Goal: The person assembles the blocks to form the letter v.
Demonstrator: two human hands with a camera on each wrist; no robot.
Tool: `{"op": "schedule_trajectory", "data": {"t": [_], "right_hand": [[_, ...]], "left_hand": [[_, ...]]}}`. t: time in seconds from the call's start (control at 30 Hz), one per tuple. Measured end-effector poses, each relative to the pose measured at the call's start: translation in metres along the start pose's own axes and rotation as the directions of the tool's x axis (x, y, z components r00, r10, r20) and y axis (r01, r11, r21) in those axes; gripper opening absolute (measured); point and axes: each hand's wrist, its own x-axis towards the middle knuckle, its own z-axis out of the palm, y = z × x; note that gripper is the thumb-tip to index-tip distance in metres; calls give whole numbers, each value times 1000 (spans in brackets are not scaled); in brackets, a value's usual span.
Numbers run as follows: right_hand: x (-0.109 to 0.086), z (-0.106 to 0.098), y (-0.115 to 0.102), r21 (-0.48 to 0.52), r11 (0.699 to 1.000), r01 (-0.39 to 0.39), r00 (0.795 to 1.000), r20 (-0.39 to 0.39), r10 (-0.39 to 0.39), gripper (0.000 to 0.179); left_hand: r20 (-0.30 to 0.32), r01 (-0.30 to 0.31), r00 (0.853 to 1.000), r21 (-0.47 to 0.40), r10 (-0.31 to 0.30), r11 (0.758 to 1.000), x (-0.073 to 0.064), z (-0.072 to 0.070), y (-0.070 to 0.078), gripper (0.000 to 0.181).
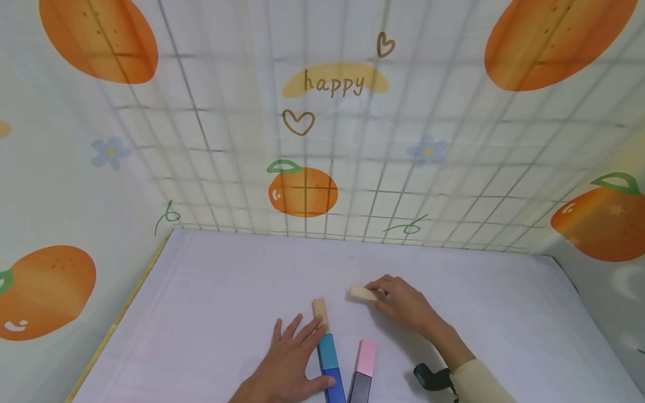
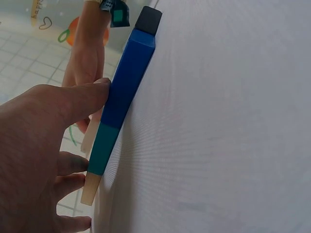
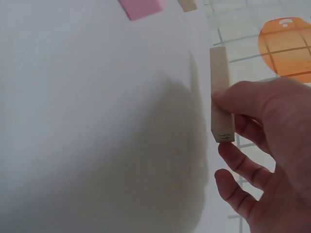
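In the head view a row of blocks runs front to back: a plain wooden block [image 1: 319, 308], a teal block [image 1: 328, 351] and a blue block [image 1: 335, 386], end to end. Along the row's left side lies my left hand [image 1: 289, 364], fingers spread, thumb touching the blue block and fingertips at the wooden one. A black block [image 2: 148, 20] shows at the blue block's other end in the left wrist view. My right hand [image 1: 405, 302] pinches another plain wooden block [image 3: 221, 87] between thumb and fingers, close over the white table; small dark markings show on its end.
Right of the row, a pink block [image 1: 366, 357] and a dark grey block [image 1: 360, 387] lie end to end. A white cloth covers the table [image 1: 242, 274]. Behind it rises a curtain [image 1: 232, 184] printed with oranges and grid lines. A black device [image 1: 430, 378] sits at the right wrist.
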Motion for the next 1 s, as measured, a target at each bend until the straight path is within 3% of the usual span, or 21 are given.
{"op": "schedule_trajectory", "data": {"t": [0.27,1.0], "right_hand": [[-10,-5,1,-73,995,66,998,14,-65,30],[-28,-14,-3,-234,961,146,989,70,-133,33]], "left_hand": [[3,1,1000,5,-1,1000,0,-1,0,91],[25,23,999,-16,-22,1000,0,-1,0,92]]}}
